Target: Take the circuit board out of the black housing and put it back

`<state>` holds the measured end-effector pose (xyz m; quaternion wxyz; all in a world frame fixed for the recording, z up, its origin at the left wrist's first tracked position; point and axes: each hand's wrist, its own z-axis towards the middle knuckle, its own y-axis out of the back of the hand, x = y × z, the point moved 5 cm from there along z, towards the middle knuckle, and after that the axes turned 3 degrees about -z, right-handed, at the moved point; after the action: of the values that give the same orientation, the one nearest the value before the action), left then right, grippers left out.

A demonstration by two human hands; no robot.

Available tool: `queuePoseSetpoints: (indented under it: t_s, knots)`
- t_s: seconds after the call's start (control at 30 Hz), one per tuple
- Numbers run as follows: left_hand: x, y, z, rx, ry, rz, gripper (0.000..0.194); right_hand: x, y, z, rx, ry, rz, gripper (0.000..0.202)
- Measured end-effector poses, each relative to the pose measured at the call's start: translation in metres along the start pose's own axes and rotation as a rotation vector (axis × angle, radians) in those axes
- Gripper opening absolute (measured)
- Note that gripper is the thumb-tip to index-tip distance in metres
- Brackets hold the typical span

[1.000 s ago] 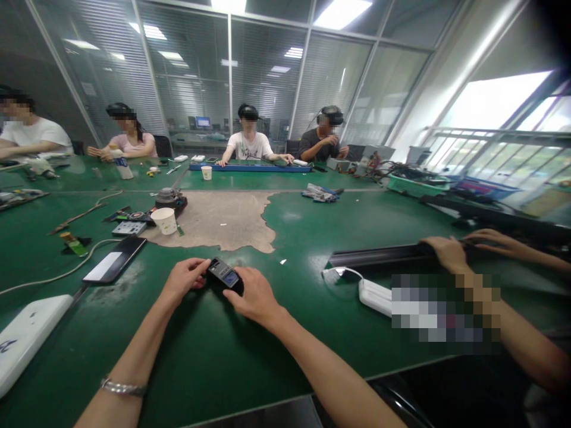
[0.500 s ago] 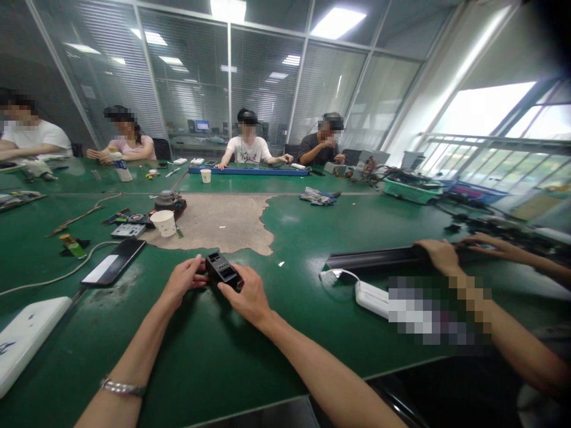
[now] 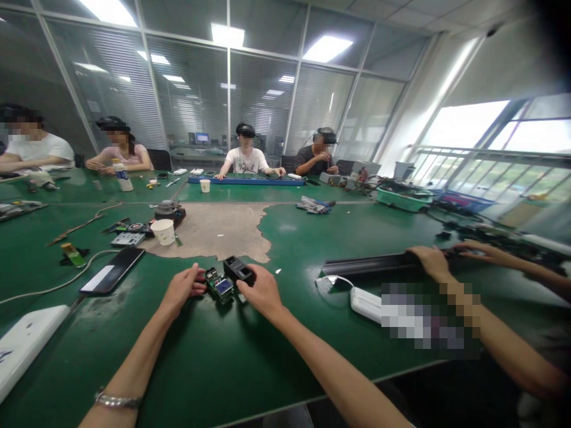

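A small green circuit board (image 3: 218, 288) with a little display lies low over the table between my two hands. My left hand (image 3: 184, 289) is at the board's left edge, its fingers loosely curled and apart; whether the fingertips touch the board is hard to see. In my right hand (image 3: 263, 295) is a black plastic housing (image 3: 236, 268) with rectangular openings, tilted and held by its near right end. The housing is just right of the board and slightly behind it, separate from it.
To the left lie a phone (image 3: 113, 271), a white power strip (image 3: 33, 345) and a paper cup (image 3: 163, 232). On the right, a co-worker's hand (image 3: 430, 261) rests on a long black bar (image 3: 366, 264), near a white adapter (image 3: 366, 304). Several people sit across the green table (image 3: 321, 238).
The circuit board, formerly not visible, now shows outside the black housing. My right hand has shifted the housing right, away from my left hand. The camera view has tilted slightly upward.
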<state>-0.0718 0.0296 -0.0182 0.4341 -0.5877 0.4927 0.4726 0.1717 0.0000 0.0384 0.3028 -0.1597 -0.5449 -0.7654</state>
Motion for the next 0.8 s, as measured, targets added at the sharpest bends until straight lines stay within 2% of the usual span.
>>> queuePoseSetpoints:
  t_s: [0.13, 0.23, 0.4, 0.5, 0.63, 0.8]
  knots:
    - [0.002, 0.001, 0.003, 0.0, -0.009, 0.02, 0.05, -0.006, -0.002, -0.004, 0.077, -0.007, -0.066, 0.033]
    - [0.002, 0.001, 0.003, 0.006, -0.028, 0.031, 0.051, -0.009, -0.001, 0.003, 0.101, -0.023, -0.105, 0.043]
    - [-0.001, -0.001, 0.001, 0.002, -0.038, 0.048, 0.053, -0.006, 0.002, 0.02, 0.147, -0.039, -0.107, 0.025]
    - [-0.004, -0.004, 0.0, 0.009, -0.046, 0.044, 0.053, 0.005, 0.009, 0.021, 0.121, -0.02, -0.066, 0.02]
    - [-0.004, -0.004, 0.002, 0.003, -0.027, 0.052, 0.057, 0.029, 0.017, 0.012, 0.077, 0.056, -0.001, 0.024]
    - [-0.001, -0.002, 0.006, -0.016, -0.031, 0.051, 0.06, 0.052, 0.006, 0.004, 0.145, 0.077, -0.065, 0.025]
